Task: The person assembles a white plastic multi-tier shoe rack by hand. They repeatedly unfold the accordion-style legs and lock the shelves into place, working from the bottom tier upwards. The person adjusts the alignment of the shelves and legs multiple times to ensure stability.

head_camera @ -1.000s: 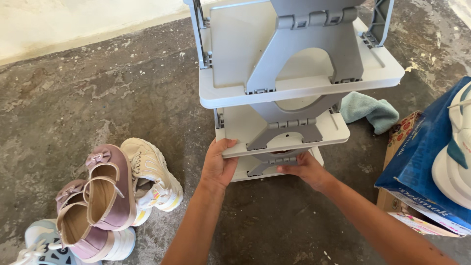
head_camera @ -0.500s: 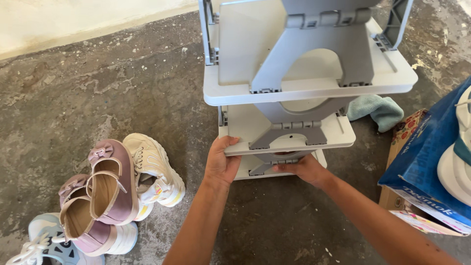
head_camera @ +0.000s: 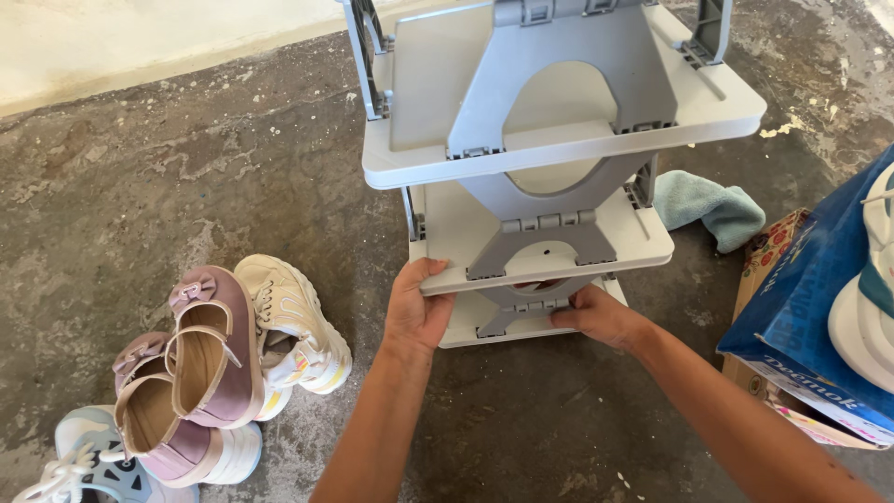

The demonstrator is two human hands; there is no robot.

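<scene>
Rack: grey-and-white tiered plastic shoe rack [head_camera: 549,149] stood on the stained concrete floor [head_camera: 186,168], three trays stacked, grey arched braces in front.
Left hand [head_camera: 416,312]: clamped on the middle tray's front corner.
Right hand [head_camera: 596,315]: gripped the lowest brace.
Nearby: mauve bow shoes [head_camera: 200,359], teal cloth [head_camera: 712,207], blue cardboard box [head_camera: 819,307].

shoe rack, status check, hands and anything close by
Left hand grips middle shelf edge of grey plastic folding shoe rack. Right hand on lower hinge. Pink shoes to the left, apart.
</scene>
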